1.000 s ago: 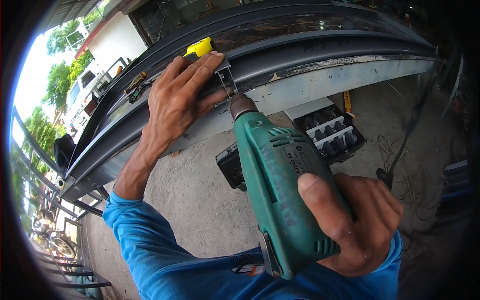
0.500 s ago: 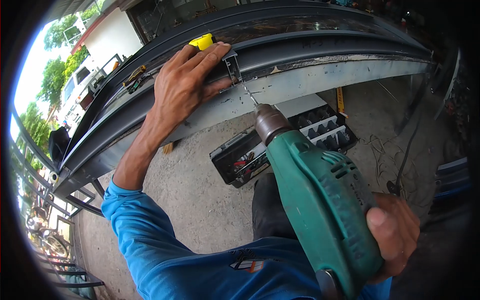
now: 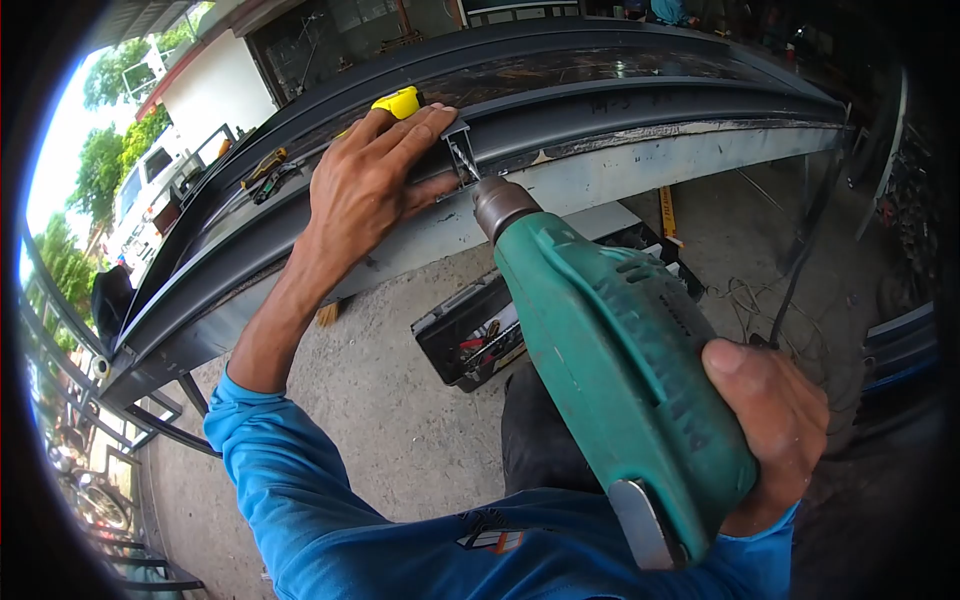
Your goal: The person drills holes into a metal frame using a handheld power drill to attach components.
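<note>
The fingers of my right hand (image 3: 775,415) were wrapped around a green plastic power drill (image 3: 610,350), its handle hidden beneath the body. The drill slanted away from me, its brownish metal chuck (image 3: 503,207) near the edge of the pale grey metal-sided table (image 3: 640,165), and its silver spiral bit (image 3: 463,157) reached into the open end of a grey metal channel piece (image 3: 457,128); I could not tell whether the tip touched. My left hand (image 3: 365,185) gripped that piece at the dark grey metal rail (image 3: 560,112), fingers over its top, thumb below. A bright yellow tape measure (image 3: 396,101) lay just beyond my knuckles; an open black toolbox (image 3: 438,340) sat on the concrete floor (image 3: 400,430).
</note>
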A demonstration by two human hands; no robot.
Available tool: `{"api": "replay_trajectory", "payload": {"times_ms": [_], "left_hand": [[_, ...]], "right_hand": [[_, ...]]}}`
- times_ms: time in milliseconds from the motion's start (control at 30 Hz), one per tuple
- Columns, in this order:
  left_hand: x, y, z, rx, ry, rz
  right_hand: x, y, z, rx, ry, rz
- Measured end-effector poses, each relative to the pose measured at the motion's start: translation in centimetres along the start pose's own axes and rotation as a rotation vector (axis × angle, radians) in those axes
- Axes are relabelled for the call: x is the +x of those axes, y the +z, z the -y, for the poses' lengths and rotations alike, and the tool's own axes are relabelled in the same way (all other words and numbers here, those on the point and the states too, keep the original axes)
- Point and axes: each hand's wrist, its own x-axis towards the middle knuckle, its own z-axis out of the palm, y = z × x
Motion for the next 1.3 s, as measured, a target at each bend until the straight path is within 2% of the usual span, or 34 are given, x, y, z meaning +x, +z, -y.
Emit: {"api": "replay_trajectory", "payload": {"times_ms": [33, 367, 433, 1133, 1300], "left_hand": [[0.1, 0.0, 0.1, -0.006, -0.001, 0.004], [0.3, -0.5, -0.2, -0.007, -0.014, 0.014], [0.4, -0.4, -0.1, -0.004, -0.015, 0.013], [0.4, -0.6, -0.3, -0.018, -0.028, 0.039], [0.4, -0.6, -0.2, -0.035, -0.007, 0.047]], "right_hand": [[0.2, -0.2, 0.0, -0.012, -0.046, 0.066], [0.5, 0.6, -0.2, -0.051, -0.098, -0.041], [0.6, 0.4, -0.3, -0.019, -0.069, 0.018], [1.1, 1.4, 0.0, 0.002, -0.007, 0.007], [2.3, 1.0, 1.5, -0.065, 0.083, 0.051]]}}
